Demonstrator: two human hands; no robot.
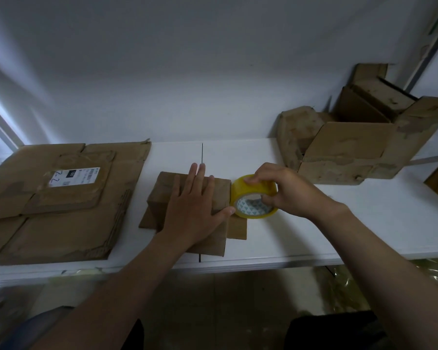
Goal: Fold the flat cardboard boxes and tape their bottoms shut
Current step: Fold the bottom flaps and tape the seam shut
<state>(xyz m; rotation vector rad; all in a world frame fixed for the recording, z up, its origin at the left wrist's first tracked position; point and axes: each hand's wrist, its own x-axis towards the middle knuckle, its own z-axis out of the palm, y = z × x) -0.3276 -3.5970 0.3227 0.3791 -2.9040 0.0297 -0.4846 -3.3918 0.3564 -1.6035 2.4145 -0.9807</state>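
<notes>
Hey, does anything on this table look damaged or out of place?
The open brown cardboard boxes at the right rear look battered: peeled, scuffed skin, and the leftmost side is crumpled. The flattened brown cardboard sheet on the left has a ragged right edge. Nothing looks spilled.
</notes>
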